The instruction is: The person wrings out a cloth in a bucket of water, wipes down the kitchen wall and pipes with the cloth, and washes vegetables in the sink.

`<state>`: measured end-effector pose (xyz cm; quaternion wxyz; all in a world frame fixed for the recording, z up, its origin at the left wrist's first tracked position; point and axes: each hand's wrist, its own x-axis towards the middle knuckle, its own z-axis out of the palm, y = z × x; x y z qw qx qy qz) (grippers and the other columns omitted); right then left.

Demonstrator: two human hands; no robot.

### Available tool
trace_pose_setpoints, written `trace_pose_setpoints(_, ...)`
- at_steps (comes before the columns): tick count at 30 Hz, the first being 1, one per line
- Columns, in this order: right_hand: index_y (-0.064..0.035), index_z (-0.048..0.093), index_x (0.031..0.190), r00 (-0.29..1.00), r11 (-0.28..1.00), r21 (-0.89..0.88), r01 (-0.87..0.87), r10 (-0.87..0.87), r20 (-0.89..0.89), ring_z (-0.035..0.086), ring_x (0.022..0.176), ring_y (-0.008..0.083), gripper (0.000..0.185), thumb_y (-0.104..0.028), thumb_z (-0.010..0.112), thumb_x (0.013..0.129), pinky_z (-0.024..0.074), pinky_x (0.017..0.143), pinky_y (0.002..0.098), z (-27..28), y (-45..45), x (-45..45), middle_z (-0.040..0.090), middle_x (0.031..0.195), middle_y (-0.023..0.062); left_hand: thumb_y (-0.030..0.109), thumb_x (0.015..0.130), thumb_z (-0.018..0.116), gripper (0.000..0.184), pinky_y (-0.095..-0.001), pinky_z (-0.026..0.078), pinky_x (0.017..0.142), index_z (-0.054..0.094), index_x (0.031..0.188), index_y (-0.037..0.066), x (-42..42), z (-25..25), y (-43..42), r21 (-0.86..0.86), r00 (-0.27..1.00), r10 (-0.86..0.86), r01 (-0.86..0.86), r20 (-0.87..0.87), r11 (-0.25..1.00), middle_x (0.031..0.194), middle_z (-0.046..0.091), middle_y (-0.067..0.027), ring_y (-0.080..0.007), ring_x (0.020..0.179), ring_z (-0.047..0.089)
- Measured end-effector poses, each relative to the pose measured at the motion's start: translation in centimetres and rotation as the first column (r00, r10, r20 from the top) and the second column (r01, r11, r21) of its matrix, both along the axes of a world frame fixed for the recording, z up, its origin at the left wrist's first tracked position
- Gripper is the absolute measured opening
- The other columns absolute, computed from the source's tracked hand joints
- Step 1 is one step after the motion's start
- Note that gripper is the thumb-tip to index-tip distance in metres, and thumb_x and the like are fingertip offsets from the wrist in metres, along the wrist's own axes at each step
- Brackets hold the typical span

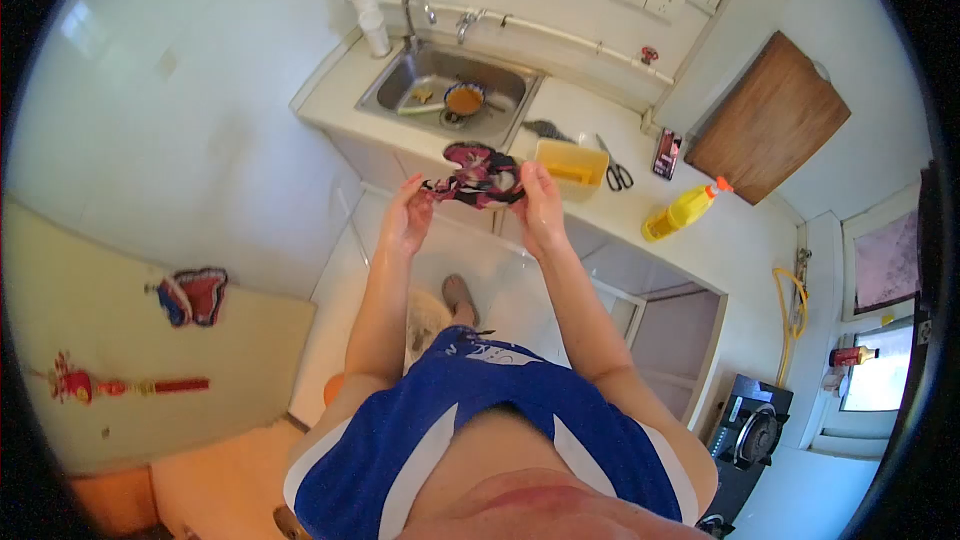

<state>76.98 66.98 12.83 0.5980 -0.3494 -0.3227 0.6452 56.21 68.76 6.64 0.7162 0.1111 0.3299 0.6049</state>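
Observation:
A crumpled cloth [480,178], patterned in black, pink and white, is stretched between my two hands in front of the counter edge. My left hand [408,220] pinches its left end with the fingertips. At the other end, the fingers of my right hand [541,202] are closed on the cloth near a yellow plastic container [575,165]. Beyond the cloth is a steel sink [372,100], in which a bowl of orange-brown contents [464,98] sits. What kind of cloth article this is, I cannot tell.
Right of the container lie black scissors [619,176], a phone [666,154] and a yellow bottle [682,212] with an orange top. A wooden cutting board [770,120] leans against the wall. The faucet [414,18] rises behind the sink. A gas stove [750,430] is at lower right.

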Motion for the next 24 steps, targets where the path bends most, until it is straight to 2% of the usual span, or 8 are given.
trace_pose_setpoints(2, -0.0128, 0.050, 0.091, 0.991, 0.997, 0.012, -0.081, 0.079, 0.111, 0.056, 0.079, 0.0100, 0.012, -0.025, 0.052, 0.090, 0.0460, 0.067, 0.0255, -0.6, 4.0, -1.3, 0.057, 0.085, -0.0014, 0.020, 0.085, 0.058, 0.019, -0.0228, 0.046, 0.063, 0.056, 0.100, 0.009, -0.3, 1.5, 3.2, 0.127, 0.995, 0.014, -0.002, -0.094, 0.992, 0.080, 0.059, -0.0017, -0.0100, 0.074, 0.056)
trace_pose_setpoints(4, -0.0114, 0.049, 0.092, 0.985, 0.987, 0.015, -0.161, 0.160, 0.071, 0.055, 0.079, 0.0101, 0.013, -0.014, 0.059, 0.085, 0.0446, 0.067, 0.0245, -0.6, 7.2, -3.7, 0.056, 0.088, 0.0000, 0.027, 0.086, 0.055, 0.031, -0.0257, 0.042, 0.077, 0.053, 0.111, 0.008, -1.4, 2.6, 5.5, 0.093, 0.826, 0.023, 0.035, -0.563, 0.995, 0.098, 0.059, -0.0050, -0.0118, 0.093, 0.053)
trace_pose_setpoints(5, -0.0105, 0.048, 0.092, 0.976, 0.978, 0.067, -0.196, 0.188, 0.113, 0.054, 0.079, 0.0095, 0.014, -0.011, 0.059, 0.084, 0.0438, 0.067, 0.0242, -0.7, 8.9, -4.9, 0.055, 0.088, 0.0003, 0.027, 0.086, 0.055, 0.031, -0.0257, 0.042, 0.077, 0.053, 0.111, 0.008, -2.5, 2.5, 7.0, 0.092, 0.827, -0.002, 0.065, -0.563, 0.994, 0.098, 0.059, -0.0050, -0.0118, 0.093, 0.053)
trace_pose_setpoints(7, -0.0096, 0.047, 0.091, 0.973, 0.975, 0.103, -0.199, 0.183, 0.144, 0.053, 0.079, 0.0088, 0.015, -0.007, 0.059, 0.083, 0.0431, 0.067, 0.0238, -1.4, 12.0, -6.8, 0.054, 0.088, 0.0005, 0.043, 0.090, 0.046, 0.046, -0.0297, 0.040, 0.085, 0.050, 0.118, 0.007, -5.1, 2.1, 9.9, 0.074, 0.595, -0.105, 0.268, -0.797, 0.961, 0.111, 0.055, -0.0058, -0.0125, 0.109, 0.044)
trace_pose_setpoints(9, -0.0069, 0.044, 0.090, 0.926, 0.907, 0.297, -0.300, 0.202, 0.318, 0.049, 0.079, 0.0093, 0.015, -0.003, 0.057, 0.083, 0.0418, 0.069, 0.0239, -1.6, 14.8, -8.2, 0.052, 0.087, 0.0014, 0.049, 0.090, 0.041, 0.054, -0.0321, 0.033, 0.093, 0.044, 0.124, 0.008, -6.0, 2.8, 12.2, 0.065, 0.609, -0.207, 0.394, -0.766, 0.917, 0.118, 0.051, -0.0050, -0.0152, 0.111, 0.045)
trace_pose_setpoints(12, -0.0066, 0.045, 0.093, 0.919, 0.928, 0.212, -0.307, 0.232, 0.318, 0.050, 0.085, 0.0076, 0.011, -0.002, 0.052, 0.086, 0.0412, 0.077, 0.0226, -1.2, 17.0, -9.1, 0.052, 0.088, -0.0010, 0.029, 0.090, 0.048, 0.041, -0.0261, 0.039, 0.087, 0.043, 0.124, 0.007, -5.4, 4.3, 15.2, 0.273, 0.798, -0.268, 0.467, -0.540, 0.841, 0.112, 0.053, -0.0048, -0.0118, 0.102, 0.050)
trace_pose_setpoints(16, -0.0053, 0.046, 0.095, 0.921, 0.943, 0.327, -0.060, -0.074, 0.383, 0.050, 0.084, 0.0066, 0.007, -0.005, 0.049, 0.089, 0.0402, 0.077, 0.0204, -0.4, 19.0, -8.2, 0.052, 0.087, -0.0016, 0.014, 0.084, 0.058, 0.034, -0.0260, 0.040, 0.086, 0.049, 0.115, 0.006, -3.5, 4.4, 19.3, 0.248, 0.715, -0.340, 0.581, -0.611, 0.775, 0.104, 0.055, -0.0024, -0.0105, 0.096, 0.051)
trace_pose_setpoints(24, -0.0054, 0.051, 0.094, 0.949, 0.963, 0.214, 0.162, -0.211, 0.233, 0.050, 0.078, 0.0035, 0.012, -0.016, 0.050, 0.090, 0.0414, 0.072, 0.0186, 5.1, 20.8, -6.1, 0.056, 0.085, -0.0023, 0.014, 0.081, 0.061, 0.026, -0.0221, 0.043, 0.068, 0.053, 0.104, 0.006, -1.6, 5.9, 23.4, 0.261, 0.594, -0.405, 0.734, -0.696, 0.628, 0.089, 0.055, 0.0018, -0.0075, 0.080, 0.051)
